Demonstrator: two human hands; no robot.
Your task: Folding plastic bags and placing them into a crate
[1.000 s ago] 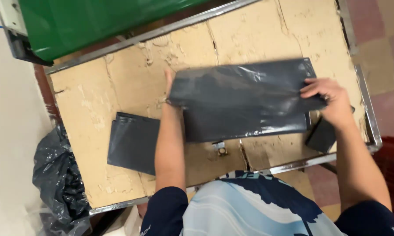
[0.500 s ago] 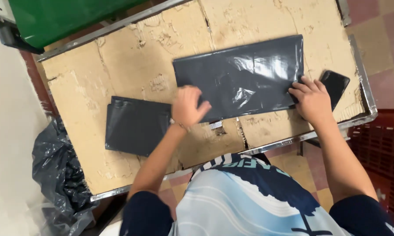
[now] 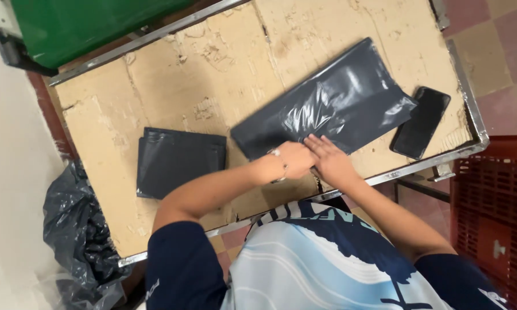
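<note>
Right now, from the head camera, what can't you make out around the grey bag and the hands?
- Near edge of the grey plastic bag: covered by the left hand and right hand.
- Left hand's fingers: hidden under the right hand, so its grip is unclear.
- Bag surface: motion-blurred and glossy.
- Folded stack: count unreadable from above.
- Black trash bag and red crate: cut by the frame edge.

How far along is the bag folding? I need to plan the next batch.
Done: one stack of folded dark bags lies on the cardboard-topped table. In hand: left hand and right hand press the near edge of a long dark plastic bag, folded lengthwise only. Left: folding it down to stack size.
</note>
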